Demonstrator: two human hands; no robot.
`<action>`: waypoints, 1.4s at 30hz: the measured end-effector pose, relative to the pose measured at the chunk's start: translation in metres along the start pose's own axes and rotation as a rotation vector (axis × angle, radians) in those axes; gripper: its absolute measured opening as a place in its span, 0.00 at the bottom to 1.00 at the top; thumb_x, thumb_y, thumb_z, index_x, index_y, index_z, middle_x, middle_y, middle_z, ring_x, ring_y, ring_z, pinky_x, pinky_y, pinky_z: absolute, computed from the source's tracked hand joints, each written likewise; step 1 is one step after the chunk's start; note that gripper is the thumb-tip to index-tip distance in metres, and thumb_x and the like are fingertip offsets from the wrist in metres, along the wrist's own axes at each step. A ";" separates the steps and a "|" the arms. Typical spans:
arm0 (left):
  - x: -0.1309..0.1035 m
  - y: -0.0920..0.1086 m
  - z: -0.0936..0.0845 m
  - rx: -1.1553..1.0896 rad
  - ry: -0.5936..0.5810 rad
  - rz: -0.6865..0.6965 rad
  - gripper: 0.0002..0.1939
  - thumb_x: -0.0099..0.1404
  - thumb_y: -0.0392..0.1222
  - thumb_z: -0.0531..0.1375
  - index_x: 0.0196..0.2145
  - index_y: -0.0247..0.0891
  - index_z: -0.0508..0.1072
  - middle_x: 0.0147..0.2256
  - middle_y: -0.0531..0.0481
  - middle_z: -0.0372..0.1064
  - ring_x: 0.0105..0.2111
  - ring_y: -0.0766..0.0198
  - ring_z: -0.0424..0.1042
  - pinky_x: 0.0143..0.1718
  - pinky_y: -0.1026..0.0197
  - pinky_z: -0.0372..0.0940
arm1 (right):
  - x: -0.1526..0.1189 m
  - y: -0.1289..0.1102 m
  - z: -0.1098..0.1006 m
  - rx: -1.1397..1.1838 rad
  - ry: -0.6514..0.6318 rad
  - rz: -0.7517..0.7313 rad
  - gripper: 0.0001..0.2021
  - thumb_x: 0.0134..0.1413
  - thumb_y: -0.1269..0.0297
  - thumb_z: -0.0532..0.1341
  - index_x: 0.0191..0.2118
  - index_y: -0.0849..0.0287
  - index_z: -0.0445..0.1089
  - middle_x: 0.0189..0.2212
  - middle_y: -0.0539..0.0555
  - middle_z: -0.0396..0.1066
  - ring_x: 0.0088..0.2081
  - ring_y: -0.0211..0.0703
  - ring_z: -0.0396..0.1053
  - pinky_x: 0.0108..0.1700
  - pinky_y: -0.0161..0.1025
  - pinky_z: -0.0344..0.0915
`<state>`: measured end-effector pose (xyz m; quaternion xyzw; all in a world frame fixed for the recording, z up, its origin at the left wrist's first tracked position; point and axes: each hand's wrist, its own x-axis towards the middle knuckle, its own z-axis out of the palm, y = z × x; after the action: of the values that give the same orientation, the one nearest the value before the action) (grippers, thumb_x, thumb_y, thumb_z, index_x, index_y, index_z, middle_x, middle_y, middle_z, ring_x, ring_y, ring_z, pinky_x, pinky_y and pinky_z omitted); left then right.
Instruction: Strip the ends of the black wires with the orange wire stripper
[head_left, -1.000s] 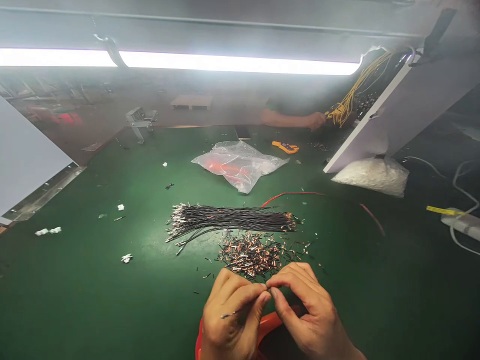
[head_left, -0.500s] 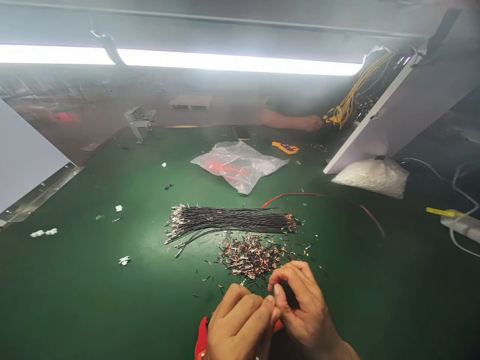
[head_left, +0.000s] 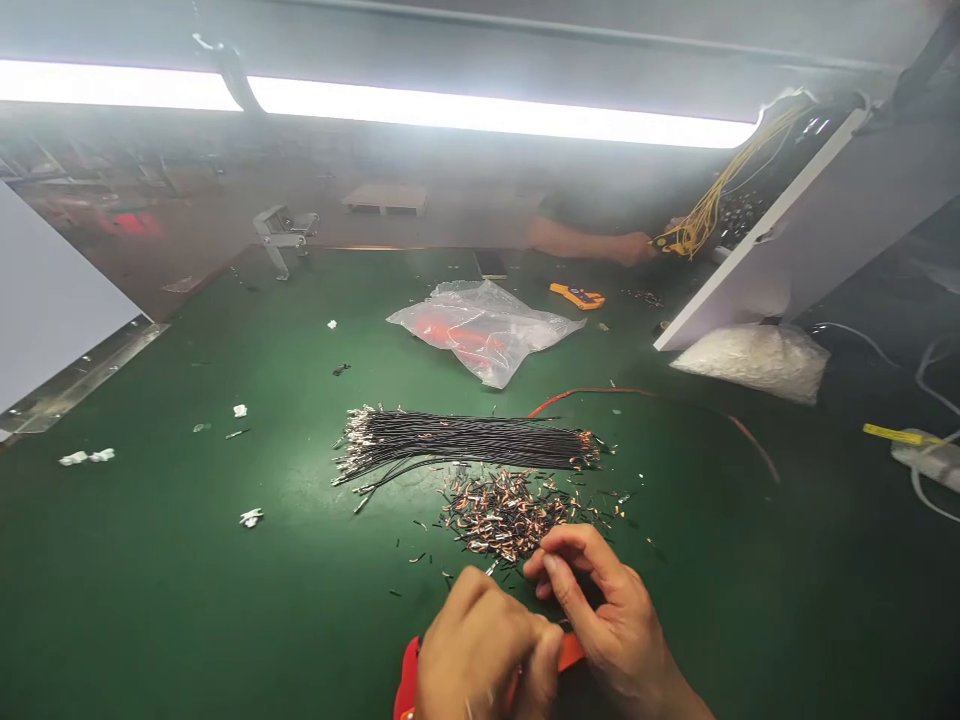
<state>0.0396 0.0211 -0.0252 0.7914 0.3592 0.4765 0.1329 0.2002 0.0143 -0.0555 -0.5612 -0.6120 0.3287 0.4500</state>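
My left hand, fingers curled inward, is at the bottom edge; whatever it may grip is hidden. Beneath and beside it show parts of a red and orange object, mostly covered. To its right, my right hand pinches thumb and forefinger together at the near edge of a pile of short wire offcuts, black and copper-coloured. Nothing can be made out in that pinch. Behind the pile lies a bundle of black wires, silvery terminals at the left ends and bare copper at the right.
A clear plastic bag with something red inside lies beyond the wires, near an orange-yellow hand tool. A red wire curves rightward. A white bag rests by a slanted panel. Across the table, another person's arm reaches toward yellow wires.
My hands have come apart: the left turned and dropped slightly, while the right fingertips shifted a little left toward the offcuts. More of the orange part shows between them.
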 end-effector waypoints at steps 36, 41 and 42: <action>0.005 -0.012 -0.007 -0.147 -0.072 -0.197 0.06 0.66 0.30 0.60 0.35 0.40 0.74 0.28 0.53 0.72 0.29 0.66 0.71 0.31 0.66 0.66 | 0.011 -0.008 -0.026 -0.331 0.158 -0.425 0.11 0.63 0.76 0.57 0.44 0.52 0.68 0.26 0.44 0.73 0.28 0.43 0.71 0.52 0.50 0.55; 0.002 -0.014 -0.007 0.158 -0.066 -0.080 0.08 0.68 0.29 0.56 0.36 0.40 0.72 0.26 0.52 0.71 0.25 0.65 0.67 0.28 0.61 0.58 | 0.009 -0.008 -0.026 -0.345 0.245 -0.290 0.13 0.66 0.69 0.57 0.54 0.52 0.65 0.27 0.47 0.74 0.34 0.48 0.72 0.46 0.49 0.63; 0.002 -0.015 -0.007 0.192 -0.045 -0.078 0.08 0.68 0.29 0.56 0.37 0.40 0.72 0.26 0.53 0.71 0.24 0.65 0.66 0.28 0.61 0.57 | 0.008 -0.012 -0.028 -0.349 0.269 -0.245 0.15 0.66 0.67 0.57 0.56 0.53 0.63 0.29 0.49 0.75 0.36 0.49 0.73 0.44 0.48 0.65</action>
<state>0.0272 0.0321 -0.0284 0.7964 0.4307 0.4165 0.0829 0.2217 0.0171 -0.0322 -0.5907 -0.6576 0.0834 0.4602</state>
